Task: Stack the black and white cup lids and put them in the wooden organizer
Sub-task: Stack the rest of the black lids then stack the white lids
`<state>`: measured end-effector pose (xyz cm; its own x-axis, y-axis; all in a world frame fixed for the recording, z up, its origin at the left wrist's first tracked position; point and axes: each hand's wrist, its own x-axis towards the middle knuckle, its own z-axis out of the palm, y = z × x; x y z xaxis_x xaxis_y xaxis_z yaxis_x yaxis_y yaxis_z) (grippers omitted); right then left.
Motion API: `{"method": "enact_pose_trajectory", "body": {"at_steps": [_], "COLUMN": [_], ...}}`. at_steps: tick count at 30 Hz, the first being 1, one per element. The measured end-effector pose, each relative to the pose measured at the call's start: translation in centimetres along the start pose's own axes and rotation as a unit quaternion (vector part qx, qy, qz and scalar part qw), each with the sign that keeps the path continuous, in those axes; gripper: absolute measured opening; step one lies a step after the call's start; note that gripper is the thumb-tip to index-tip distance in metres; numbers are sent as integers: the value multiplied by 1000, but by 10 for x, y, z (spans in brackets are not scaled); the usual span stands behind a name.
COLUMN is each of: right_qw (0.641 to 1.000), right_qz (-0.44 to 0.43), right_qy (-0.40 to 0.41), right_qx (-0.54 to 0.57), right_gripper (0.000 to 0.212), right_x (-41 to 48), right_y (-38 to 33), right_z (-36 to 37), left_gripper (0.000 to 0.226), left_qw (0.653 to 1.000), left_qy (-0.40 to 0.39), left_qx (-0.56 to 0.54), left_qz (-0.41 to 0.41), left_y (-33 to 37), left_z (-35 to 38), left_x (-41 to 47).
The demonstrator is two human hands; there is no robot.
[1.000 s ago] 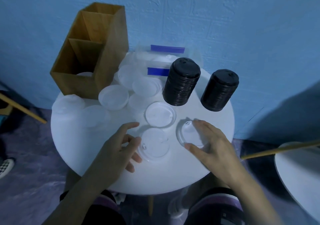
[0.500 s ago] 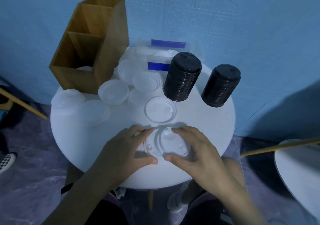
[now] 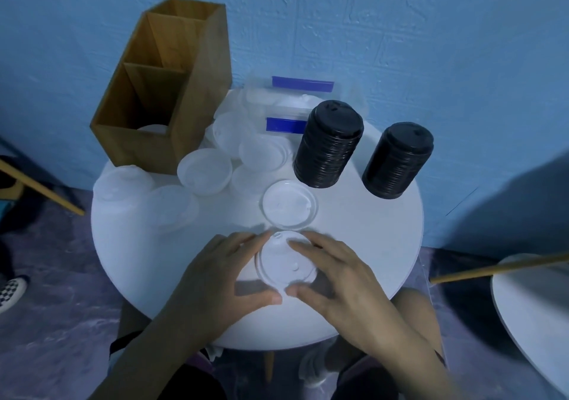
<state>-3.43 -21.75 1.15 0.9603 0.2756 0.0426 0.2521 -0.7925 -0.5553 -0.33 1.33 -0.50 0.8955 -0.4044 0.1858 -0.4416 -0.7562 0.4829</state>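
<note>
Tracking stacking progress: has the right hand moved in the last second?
Yes. The right hand moved leftward with the clear lid, from below the right black stack to directly below the loose white lid, meeting the left hand.

Two black lid stacks (image 3: 328, 145), one wooden organizer (image 3: 197, 116)

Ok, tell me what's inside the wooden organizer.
In the wooden organizer, white lids show low in the nearest compartment; their number is unclear. Dividers hide the floors of the compartments behind.

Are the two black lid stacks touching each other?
Apart: the head view shows bare white table between the left black stack and the right black stack.
</note>
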Motion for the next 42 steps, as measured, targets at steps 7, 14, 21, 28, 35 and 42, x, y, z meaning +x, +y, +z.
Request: {"method": "enact_pose_trajectory", "body": {"at_steps": [7, 14, 21, 28, 35, 42], "right_qw": [1000, 998, 998, 986, 985, 861], "right_qz": [-12, -13, -15, -28, -12, 145], "right_qy": [17, 31, 34, 152, 169, 114], "right_qx": [4, 45, 43, -69, 44, 473], "right_gripper": [65, 60, 55, 36, 11, 36], "right_x": [7, 6, 14, 39, 42, 44], "right_y": [-1, 5, 7, 20, 29, 23], "right_z": [2, 4, 4, -3, -13, -33], "left_gripper": [81, 85, 82, 80, 79, 79], "left_qw": [999, 1000, 999, 998, 999, 998], "left_qy": [34, 19, 29, 39, 29, 39], "left_qx": [-20, -13, -22, -15, -18, -18], "left_qz": [9, 8, -16, -43, -42, -35], "left_y": [-9, -9, -15, -25, -24, -24], "left_z": [-4, -3, 0, -11, -12, -11], "left_x": [0, 0, 0, 0, -3, 5]}}
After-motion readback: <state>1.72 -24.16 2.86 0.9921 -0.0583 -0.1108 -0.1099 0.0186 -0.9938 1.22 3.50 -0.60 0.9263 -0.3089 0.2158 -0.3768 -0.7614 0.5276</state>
